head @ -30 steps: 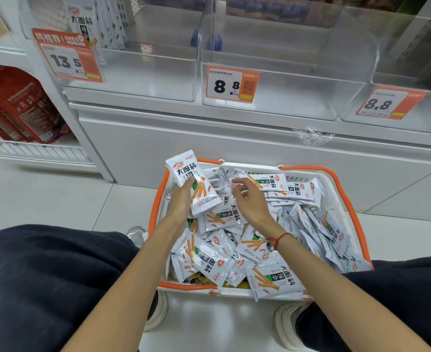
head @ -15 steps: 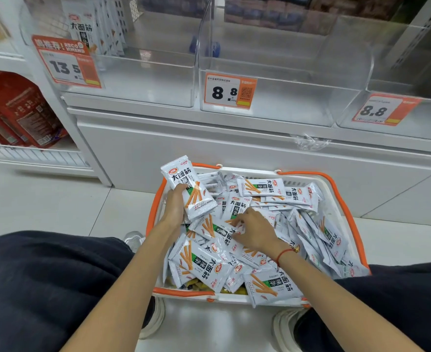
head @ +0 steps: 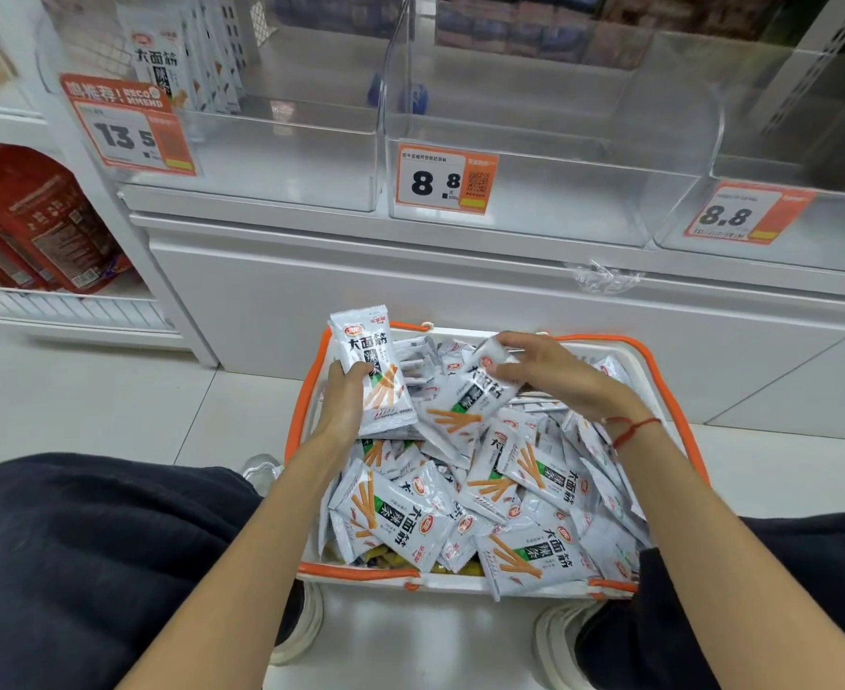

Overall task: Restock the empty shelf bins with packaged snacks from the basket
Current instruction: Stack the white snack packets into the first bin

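A white basket with an orange rim (head: 306, 385) sits on the floor between my knees, heaped with several grey-white snack packets (head: 410, 510). My left hand (head: 343, 400) grips an upright stack of these packets (head: 370, 371) at the basket's left side. My right hand (head: 545, 371) pinches another packet (head: 470, 395) by its top end, lifted slightly off the heap near the far edge. Above, a clear shelf bin (head: 535, 191) with an 8.8 price tag holds nothing.
The left bin (head: 281, 156), tagged 13.5, holds a few upright packets (head: 161, 67) at its back. A third clear bin (head: 779, 211) is at the right. Red bags (head: 32, 221) fill a lower left shelf. A white cabinet front (head: 460, 311) stands behind the basket.
My right hand rose from the middle of the heap toward the far edge, now pinching a packet. My left hand keeps its stack, held a little higher.
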